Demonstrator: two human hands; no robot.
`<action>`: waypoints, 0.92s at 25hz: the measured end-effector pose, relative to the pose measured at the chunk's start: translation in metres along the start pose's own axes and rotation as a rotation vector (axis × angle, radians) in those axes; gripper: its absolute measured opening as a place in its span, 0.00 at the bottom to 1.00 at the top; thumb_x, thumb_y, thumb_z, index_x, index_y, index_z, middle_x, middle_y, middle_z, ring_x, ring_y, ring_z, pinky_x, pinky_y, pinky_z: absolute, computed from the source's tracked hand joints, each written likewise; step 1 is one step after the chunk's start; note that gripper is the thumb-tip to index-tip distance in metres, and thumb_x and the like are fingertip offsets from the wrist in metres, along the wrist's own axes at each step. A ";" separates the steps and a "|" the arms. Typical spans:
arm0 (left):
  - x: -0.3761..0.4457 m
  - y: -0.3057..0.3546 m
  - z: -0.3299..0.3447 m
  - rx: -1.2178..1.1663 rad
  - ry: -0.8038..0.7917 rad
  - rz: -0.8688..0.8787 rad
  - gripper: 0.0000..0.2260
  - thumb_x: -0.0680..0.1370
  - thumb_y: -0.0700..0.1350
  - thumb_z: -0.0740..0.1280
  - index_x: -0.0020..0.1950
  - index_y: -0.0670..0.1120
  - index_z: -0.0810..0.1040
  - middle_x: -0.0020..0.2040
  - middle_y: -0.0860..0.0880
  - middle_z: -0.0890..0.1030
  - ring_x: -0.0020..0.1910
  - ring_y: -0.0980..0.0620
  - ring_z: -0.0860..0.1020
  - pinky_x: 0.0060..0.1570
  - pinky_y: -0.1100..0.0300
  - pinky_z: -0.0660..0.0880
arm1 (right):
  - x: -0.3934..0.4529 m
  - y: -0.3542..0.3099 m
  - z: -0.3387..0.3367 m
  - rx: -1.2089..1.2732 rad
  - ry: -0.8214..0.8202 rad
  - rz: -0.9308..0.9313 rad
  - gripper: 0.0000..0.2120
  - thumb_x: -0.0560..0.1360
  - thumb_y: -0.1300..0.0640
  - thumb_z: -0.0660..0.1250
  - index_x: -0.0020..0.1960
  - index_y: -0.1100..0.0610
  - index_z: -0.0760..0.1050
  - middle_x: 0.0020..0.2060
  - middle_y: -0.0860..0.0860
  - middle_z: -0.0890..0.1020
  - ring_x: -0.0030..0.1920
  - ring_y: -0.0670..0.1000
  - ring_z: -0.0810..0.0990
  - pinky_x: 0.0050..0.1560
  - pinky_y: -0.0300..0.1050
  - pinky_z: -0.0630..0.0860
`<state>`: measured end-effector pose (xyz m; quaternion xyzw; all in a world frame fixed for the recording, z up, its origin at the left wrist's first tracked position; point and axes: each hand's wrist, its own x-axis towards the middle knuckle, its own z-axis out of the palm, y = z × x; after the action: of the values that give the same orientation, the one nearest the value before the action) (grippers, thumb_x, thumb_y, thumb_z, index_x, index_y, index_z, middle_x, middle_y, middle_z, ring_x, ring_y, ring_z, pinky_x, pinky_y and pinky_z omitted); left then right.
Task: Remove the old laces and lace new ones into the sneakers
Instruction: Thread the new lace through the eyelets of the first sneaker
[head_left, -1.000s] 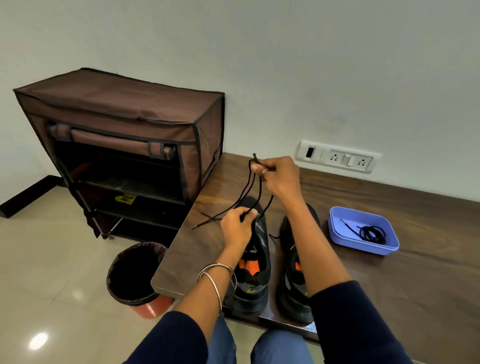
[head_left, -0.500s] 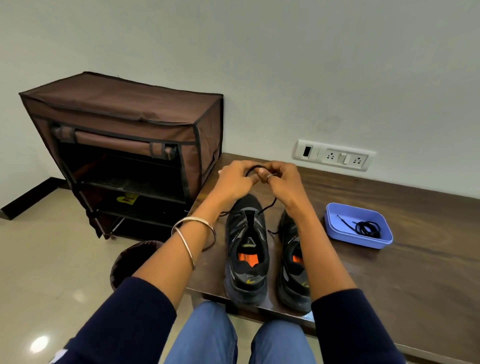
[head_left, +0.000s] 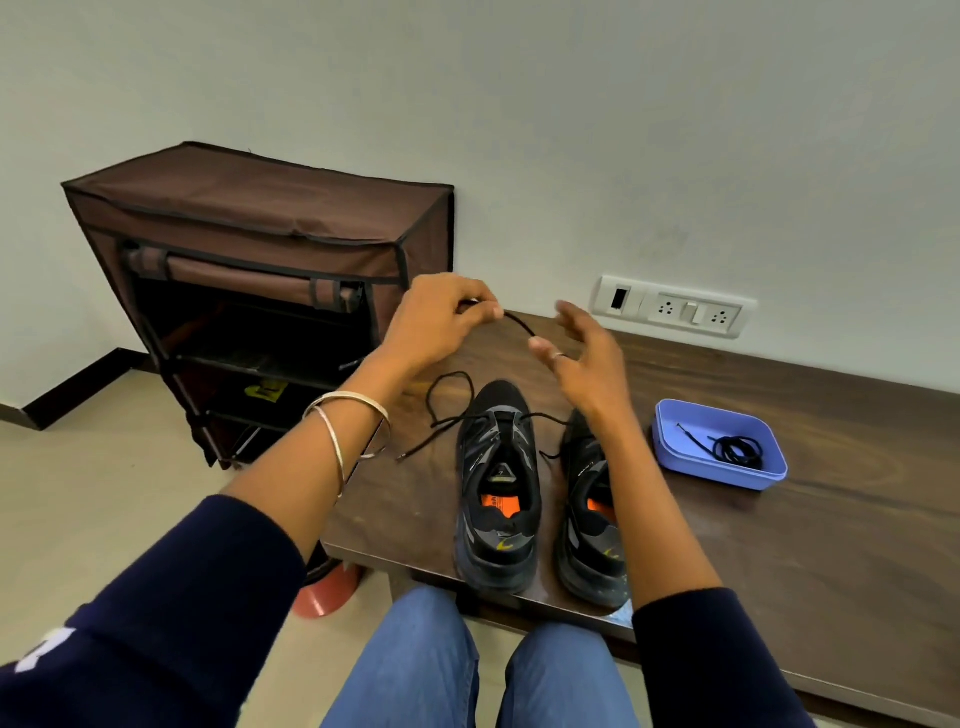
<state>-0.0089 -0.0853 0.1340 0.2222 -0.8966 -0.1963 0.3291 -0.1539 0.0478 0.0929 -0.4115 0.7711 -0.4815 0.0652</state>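
Black cord lace (head_left: 519, 326) arcs rightward from the pinching left hand (head_left: 441, 325); the right hand (head_left: 584, 353), fingers spread and empty, hovers just beside its free tip.

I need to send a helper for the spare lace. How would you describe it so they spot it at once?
On the dark wooden table, right of the two black sneakers, sits a lilac tray. The coiled black lace lies inside it, unlike the loose lace trailing from the left sneaker.
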 end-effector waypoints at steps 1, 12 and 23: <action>0.003 0.006 0.004 0.023 -0.019 0.035 0.08 0.75 0.52 0.69 0.48 0.50 0.84 0.43 0.51 0.82 0.44 0.54 0.78 0.48 0.54 0.75 | -0.001 -0.013 0.008 0.033 -0.090 -0.122 0.25 0.74 0.52 0.71 0.69 0.52 0.71 0.63 0.49 0.79 0.63 0.47 0.76 0.64 0.48 0.72; -0.022 -0.021 -0.009 -0.015 -0.200 -0.203 0.07 0.79 0.43 0.66 0.49 0.45 0.83 0.36 0.57 0.79 0.39 0.61 0.76 0.47 0.68 0.73 | 0.003 0.034 0.004 0.023 0.214 0.429 0.07 0.76 0.66 0.64 0.49 0.64 0.81 0.50 0.64 0.82 0.50 0.61 0.81 0.54 0.55 0.79; -0.056 -0.046 0.071 -0.189 -0.185 -0.654 0.06 0.75 0.35 0.68 0.40 0.40 0.83 0.39 0.46 0.82 0.36 0.51 0.81 0.35 0.62 0.80 | 0.018 0.039 0.077 -0.424 -0.304 0.054 0.12 0.78 0.60 0.66 0.59 0.62 0.77 0.54 0.60 0.81 0.57 0.60 0.79 0.55 0.49 0.75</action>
<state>-0.0059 -0.0788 0.0328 0.4475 -0.7817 -0.3928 0.1852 -0.1497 -0.0095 0.0262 -0.4627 0.8469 -0.2399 0.1053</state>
